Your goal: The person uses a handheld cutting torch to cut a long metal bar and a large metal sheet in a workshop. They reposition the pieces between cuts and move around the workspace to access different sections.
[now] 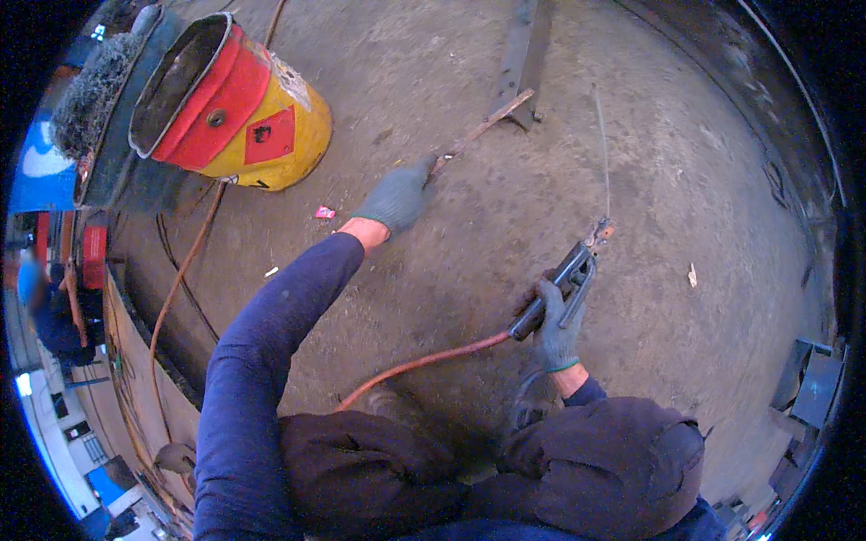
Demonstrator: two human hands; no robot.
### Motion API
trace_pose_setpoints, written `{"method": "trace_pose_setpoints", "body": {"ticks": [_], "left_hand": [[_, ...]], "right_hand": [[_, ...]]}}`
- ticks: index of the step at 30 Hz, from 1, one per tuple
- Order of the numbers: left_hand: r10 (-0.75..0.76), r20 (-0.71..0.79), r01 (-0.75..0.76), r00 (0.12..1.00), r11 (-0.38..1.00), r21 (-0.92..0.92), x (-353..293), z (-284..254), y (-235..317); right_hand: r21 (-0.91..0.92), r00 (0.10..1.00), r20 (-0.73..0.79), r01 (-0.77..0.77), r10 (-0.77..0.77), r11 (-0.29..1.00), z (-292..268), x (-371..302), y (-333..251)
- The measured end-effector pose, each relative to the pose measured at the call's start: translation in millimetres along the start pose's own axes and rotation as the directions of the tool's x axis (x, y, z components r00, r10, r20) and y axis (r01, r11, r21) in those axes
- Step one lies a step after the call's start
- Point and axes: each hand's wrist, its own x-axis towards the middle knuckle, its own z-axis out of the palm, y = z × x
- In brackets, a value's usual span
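Observation:
My left hand, in a grey-green knit glove, is closed round the near end of a thin, rusty brown bar. The bar's far end reaches over the tip of a dark steel angle bar on the floor; whether they touch I cannot tell. In my right hand, gloved alike, is a welding electrode holder with a black handle and a lever. A thin straight welding rod sticks out of its jaws, pointing away from me. From its rear end a reddish cable runs left toward my knee.
A dented red and yellow metal bucket leans at the upper left, with tangled grey wire behind it. Brown hoses cross the left side. Another person is at the far left. Steel pieces lie at the right edge.

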Motion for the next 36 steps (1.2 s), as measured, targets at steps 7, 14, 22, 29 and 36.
{"method": "trace_pose_setpoints", "body": {"ticks": [7, 14, 22, 29, 36], "left_hand": [[-0.006, -0.001, 0.007, 1.0, 1.0, 0.015, -5.1, -1.7, -1.8], [-0.038, -0.043, 0.041, 0.998, 0.995, 0.089, -19.6, -15.3, 6.8], [0.22, -0.284, -0.206, 0.933, 0.975, 0.078, -165.2, -44.9, 28.2], [-0.167, -0.274, 0.111, 0.947, 0.972, -0.208, -333.7, 58.2, 23.8], [-0.3, -0.719, 0.38, 0.627, 0.923, -0.053, -406.8, 48.1, 1.1]], "right_hand": [[-0.32, 0.994, 0.008, 0.101, -0.105, 0.942, -9.6, 9.0, 20.9], [-0.066, 0.957, -0.063, 0.279, -0.283, 0.958, -12.0, 29.3, 26.3], [-0.544, 0.975, 0.041, 0.207, -0.22, 0.813, -31.4, 50.5, -96.7], [-0.737, 0.947, 0.101, 0.278, -0.306, 0.616, -24.7, 46.1, -121.8], [-0.664, 0.989, 0.14, 0.132, -0.051, 0.736, -32.7, 61.9, -118.1]]}}
